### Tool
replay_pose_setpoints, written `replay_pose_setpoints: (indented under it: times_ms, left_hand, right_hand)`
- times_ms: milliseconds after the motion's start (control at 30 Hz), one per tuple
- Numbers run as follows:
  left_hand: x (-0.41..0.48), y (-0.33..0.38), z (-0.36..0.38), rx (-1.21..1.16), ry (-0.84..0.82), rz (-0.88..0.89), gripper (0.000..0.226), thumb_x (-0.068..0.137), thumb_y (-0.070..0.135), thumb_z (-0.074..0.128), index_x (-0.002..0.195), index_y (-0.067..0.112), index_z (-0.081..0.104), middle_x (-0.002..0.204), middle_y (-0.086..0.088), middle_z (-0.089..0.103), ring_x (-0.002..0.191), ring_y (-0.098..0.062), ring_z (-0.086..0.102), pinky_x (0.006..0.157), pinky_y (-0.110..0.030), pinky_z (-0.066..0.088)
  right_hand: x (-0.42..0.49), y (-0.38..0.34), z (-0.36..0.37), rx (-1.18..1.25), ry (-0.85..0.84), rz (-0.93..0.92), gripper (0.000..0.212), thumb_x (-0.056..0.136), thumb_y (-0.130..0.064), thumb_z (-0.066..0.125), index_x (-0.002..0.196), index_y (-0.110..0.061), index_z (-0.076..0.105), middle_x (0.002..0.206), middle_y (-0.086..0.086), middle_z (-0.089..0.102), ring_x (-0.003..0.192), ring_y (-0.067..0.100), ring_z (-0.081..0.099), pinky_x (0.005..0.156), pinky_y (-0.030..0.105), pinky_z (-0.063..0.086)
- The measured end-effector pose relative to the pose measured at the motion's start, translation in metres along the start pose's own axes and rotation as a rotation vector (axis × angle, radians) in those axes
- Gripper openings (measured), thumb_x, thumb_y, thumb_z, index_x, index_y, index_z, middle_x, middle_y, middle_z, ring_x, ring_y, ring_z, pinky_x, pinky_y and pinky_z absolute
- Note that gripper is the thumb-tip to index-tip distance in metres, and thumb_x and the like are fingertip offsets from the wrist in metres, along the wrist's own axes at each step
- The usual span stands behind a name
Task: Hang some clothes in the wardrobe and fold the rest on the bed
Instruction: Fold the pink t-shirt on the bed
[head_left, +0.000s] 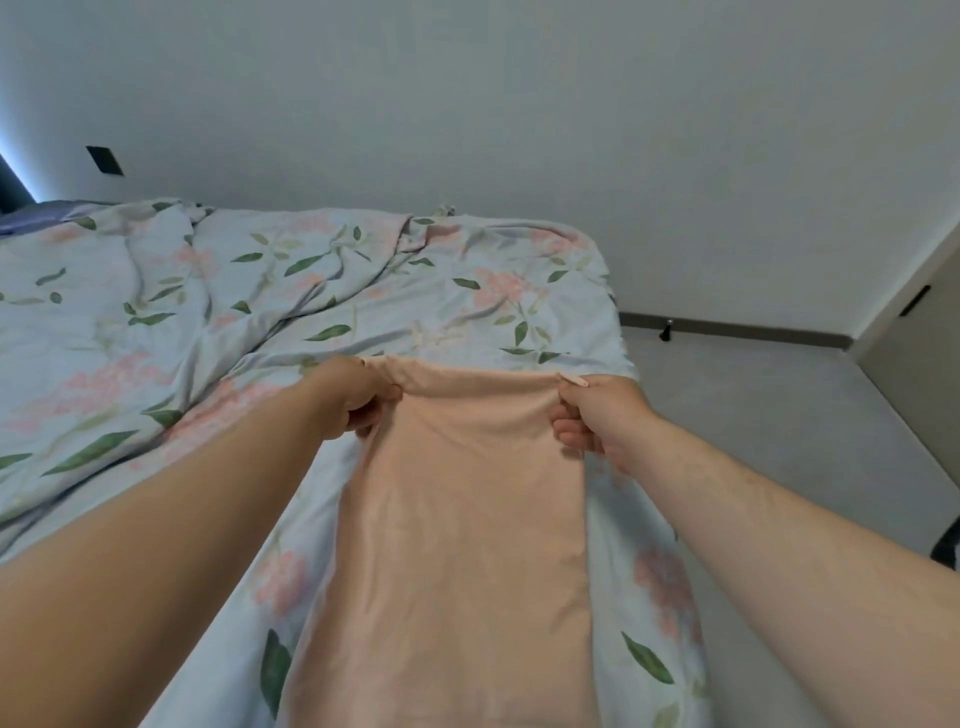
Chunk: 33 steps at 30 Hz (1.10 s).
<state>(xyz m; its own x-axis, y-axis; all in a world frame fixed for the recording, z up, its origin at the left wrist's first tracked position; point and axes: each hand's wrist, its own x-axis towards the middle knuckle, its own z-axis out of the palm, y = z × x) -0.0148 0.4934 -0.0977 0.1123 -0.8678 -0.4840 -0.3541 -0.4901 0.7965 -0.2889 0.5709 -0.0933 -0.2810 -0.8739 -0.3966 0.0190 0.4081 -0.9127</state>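
- Holding the peach garment (457, 519) out over the bed (218, 291), the left hand (358, 400) and right hand (597, 415) each pinch a far corner, fingers clamped on the cloth.
- My read: keep both corners level and taut, lay it flat, then fold edge to edge.
- It hangs smooth between the hands, just above the cover.
- The floral duvet (130, 364) is rumpled, so a crooked fold is the risk.
- Plain wall (519, 104) behind, grey floor (753, 405) and a door (924, 332) at right.
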Motion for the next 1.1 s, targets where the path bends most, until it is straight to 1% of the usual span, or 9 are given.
replay_pose_setpoints:
  times_ms: [100,267,400,500,600,700,833,867,1100]
  left_hand:
    - [0.019,0.007,0.000,0.066,0.021,0.021,0.005,0.091,0.000,0.064,0.086,0.003,0.065,0.063,-0.012,0.057,0.046,-0.017,0.050,0.036,-0.020,0.042]
    - [0.023,0.029,-0.006,0.079,0.060,0.166,0.017,0.087,-0.003,0.065,0.104,-0.004,0.066,0.055,-0.011,0.048,0.033,-0.017,0.045,0.032,-0.019,0.030]
    - [-0.005,0.016,-0.007,-0.128,-0.019,0.224,0.023,0.087,-0.011,0.059,0.110,-0.009,0.060,0.075,-0.021,0.064,0.066,-0.029,0.068,0.047,-0.026,0.053]
    - [-0.036,-0.014,-0.009,-0.217,-0.056,0.263,0.017,0.085,-0.013,0.055,0.100,-0.008,0.062,0.095,-0.028,0.065,0.081,-0.030,0.068,0.069,-0.035,0.062]
    - [-0.081,-0.060,-0.008,-0.449,-0.083,0.214,0.007,0.084,-0.007,0.053,0.085,-0.005,0.059,0.089,-0.023,0.060,0.084,-0.033,0.064,0.080,-0.040,0.059]
    - [-0.113,-0.107,-0.002,-0.622,0.036,0.048,0.026,0.093,0.019,0.057,0.077,-0.001,0.063,0.082,-0.015,0.061,0.073,-0.025,0.057,0.073,-0.036,0.049]
    - [-0.152,-0.151,0.014,-0.334,0.281,0.164,0.006,0.085,0.002,0.069,0.091,0.002,0.069,0.079,-0.010,0.065,0.067,-0.023,0.056,0.062,-0.031,0.046]
    - [-0.157,-0.159,0.018,-0.257,0.321,0.196,0.014,0.082,-0.001,0.070,0.094,0.006,0.068,0.083,-0.007,0.066,0.068,-0.022,0.057,0.063,-0.032,0.047]
    - [-0.161,-0.175,0.025,0.200,0.325,0.281,0.027,0.082,0.006,0.063,0.103,0.021,0.056,0.108,-0.005,0.059,0.094,-0.027,0.060,0.076,-0.038,0.049]
  right_hand:
    - [0.022,-0.001,0.009,0.098,0.021,0.018,0.011,0.098,-0.005,0.051,0.090,-0.009,0.056,0.081,0.012,0.047,0.057,0.020,0.043,0.050,0.031,0.038]
    - [0.034,-0.021,0.012,0.049,0.058,-0.056,0.015,0.100,-0.021,0.056,0.090,-0.013,0.064,0.058,0.003,0.061,0.045,0.014,0.055,0.041,0.023,0.048]
    - [0.010,-0.018,-0.003,0.119,-0.017,-0.016,0.011,0.101,-0.016,0.055,0.094,-0.013,0.063,0.070,0.007,0.066,0.049,0.011,0.061,0.050,0.022,0.056]
    - [-0.022,0.004,-0.015,0.183,-0.065,0.041,0.013,0.099,-0.005,0.051,0.092,-0.009,0.062,0.073,0.008,0.063,0.053,0.011,0.059,0.048,0.021,0.055]
    - [-0.065,0.036,-0.020,0.253,-0.067,0.095,0.017,0.094,-0.002,0.050,0.097,-0.007,0.065,0.072,0.008,0.064,0.053,0.012,0.061,0.045,0.021,0.051]
    - [-0.096,0.068,-0.018,0.292,-0.065,0.173,0.019,0.094,-0.015,0.055,0.086,-0.006,0.070,0.068,0.007,0.063,0.055,0.018,0.058,0.043,0.022,0.048]
    - [-0.127,0.109,-0.019,0.140,-0.025,0.180,0.011,0.095,-0.008,0.061,0.092,-0.004,0.071,0.073,0.010,0.061,0.048,0.016,0.053,0.040,0.020,0.046]
    - [-0.132,0.119,-0.021,0.079,-0.019,0.175,0.010,0.095,-0.005,0.060,0.094,-0.004,0.070,0.074,0.010,0.061,0.046,0.015,0.053,0.040,0.020,0.046]
    - [-0.139,0.149,-0.025,-0.267,0.002,0.092,0.022,0.088,0.003,0.050,0.089,-0.012,0.066,0.080,0.008,0.061,0.051,0.017,0.056,0.049,0.025,0.043]
